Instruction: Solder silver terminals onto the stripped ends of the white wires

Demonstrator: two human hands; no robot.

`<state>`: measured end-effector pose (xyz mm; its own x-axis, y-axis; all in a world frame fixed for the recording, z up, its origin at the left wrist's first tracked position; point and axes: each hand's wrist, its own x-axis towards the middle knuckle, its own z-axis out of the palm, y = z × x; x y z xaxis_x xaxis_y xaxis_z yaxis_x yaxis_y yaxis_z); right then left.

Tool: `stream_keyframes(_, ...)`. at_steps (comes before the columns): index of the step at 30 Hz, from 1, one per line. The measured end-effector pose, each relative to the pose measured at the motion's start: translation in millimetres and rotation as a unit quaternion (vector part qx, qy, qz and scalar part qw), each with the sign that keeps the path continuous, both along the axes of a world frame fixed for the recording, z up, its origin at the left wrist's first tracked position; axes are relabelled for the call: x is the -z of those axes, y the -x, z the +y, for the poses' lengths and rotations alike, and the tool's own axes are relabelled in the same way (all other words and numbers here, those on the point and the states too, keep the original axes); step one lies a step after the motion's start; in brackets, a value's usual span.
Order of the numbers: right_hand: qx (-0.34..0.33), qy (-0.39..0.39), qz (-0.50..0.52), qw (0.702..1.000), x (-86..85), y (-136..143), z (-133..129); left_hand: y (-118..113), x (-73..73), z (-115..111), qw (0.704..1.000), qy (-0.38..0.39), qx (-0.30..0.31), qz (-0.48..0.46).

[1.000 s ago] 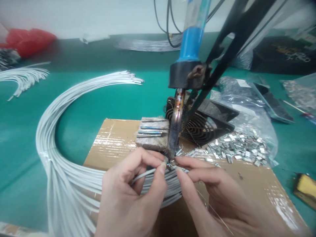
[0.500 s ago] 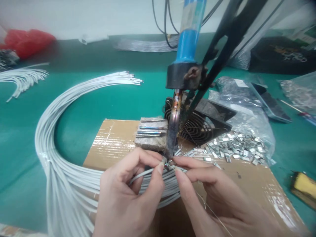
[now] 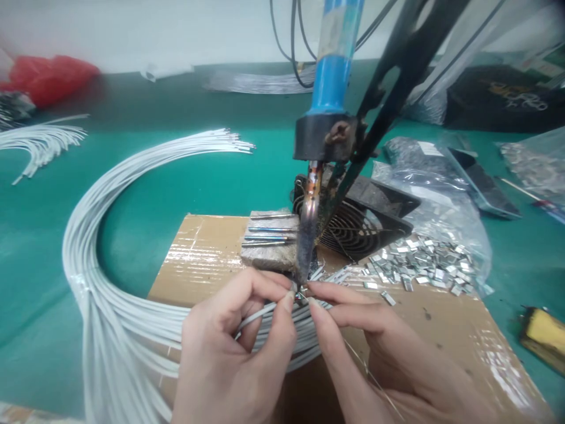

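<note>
My left hand [image 3: 247, 341] pinches a white cable [image 3: 256, 316] near its end, between thumb and forefinger. Opposite it, my right hand [image 3: 371, 335] is closed on a thin solder wire [image 3: 368, 371], which trails down toward the bottom edge. Both sets of fingertips meet just under the tip of a soldering iron [image 3: 306, 247], held upright in a black clamp. A small shiny metal piece [image 3: 300, 296] shows between the fingertips; its exact shape is too small to make out. Below my hands lies a bundle of white cables [image 3: 304, 341].
Cardboard [image 3: 203, 247] covers the bench under my hands. Behind them stand a grey block [image 3: 267, 253] with metal strips and a black fan [image 3: 353, 229]. Loose metal pieces [image 3: 424, 265] spill from a plastic bag at right. A curved cable bundle [image 3: 83, 235] lies at left.
The soldering iron and its stand appear slightly further left. My right fingertips have shifted slightly left, closer to the iron tip. Both hands keep their pinches.
</note>
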<state>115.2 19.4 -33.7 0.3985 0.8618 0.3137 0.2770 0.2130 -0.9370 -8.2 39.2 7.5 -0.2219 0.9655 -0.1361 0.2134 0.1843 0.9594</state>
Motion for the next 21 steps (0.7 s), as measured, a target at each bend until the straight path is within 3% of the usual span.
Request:
stream_keyframes(4,0.012,-0.008,-0.009,1.000,-3.1,0,0,7,8.4,-1,0.999,-0.034,0.036,0.007)
stream_keyframes(9,0.002,-0.023,-0.053,0.998,-3.4,-4,0,10,13.0,-2,0.996,-0.072,0.035,0.027)
stream_keyframes(21,-0.004,-0.048,-0.033,0.998,2.6,-2,2,11,14.8,-6,0.995,-0.087,0.038,0.033)
